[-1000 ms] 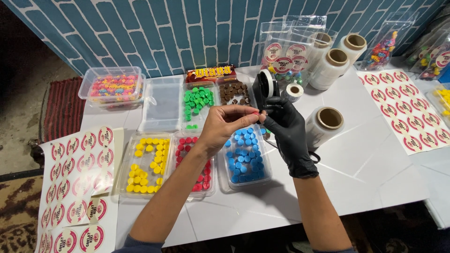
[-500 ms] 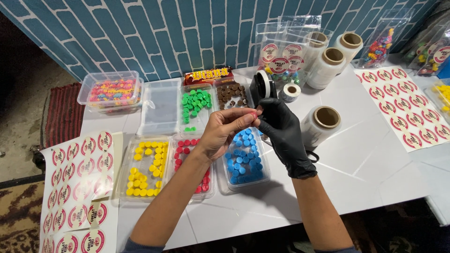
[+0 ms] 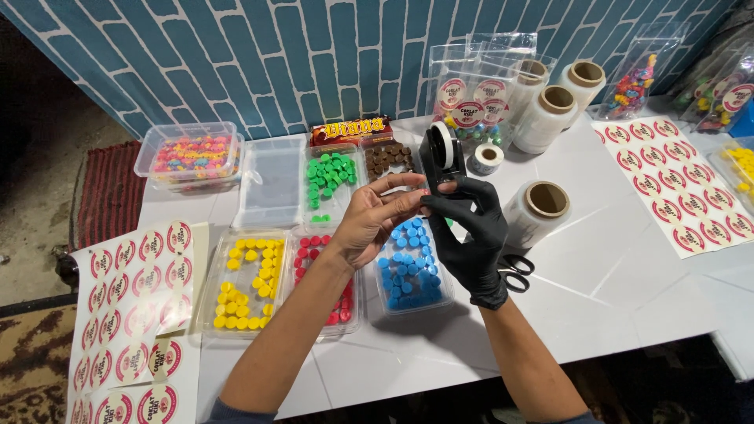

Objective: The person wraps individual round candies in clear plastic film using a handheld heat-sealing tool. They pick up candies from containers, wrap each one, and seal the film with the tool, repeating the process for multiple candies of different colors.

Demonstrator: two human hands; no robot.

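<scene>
Over the white counter [image 3: 597, 267], the bare left hand [image 3: 373, 220] and the black-gloved right hand [image 3: 471, 235] met fingertip to fingertip, just in front of the black tape dispenser [image 3: 440, 153]. Both grips were pinched nearly closed at the meeting point; whatever sat between the fingertips was too small to make out, so I cannot tell what they had hold of.

The hands hung above the clear tray of blue candies [image 3: 410, 267]. To its left lay a tray of red candies [image 3: 323, 271], partly hidden by the left forearm, and then a tray of yellow candies [image 3: 245, 279]. Behind them sat trays of green candies [image 3: 330, 177] and brown candies [image 3: 386, 159]. A roll of clear film [image 3: 538, 212] lay just right of the gloved hand, with scissors [image 3: 514, 272] near its wrist.
</scene>
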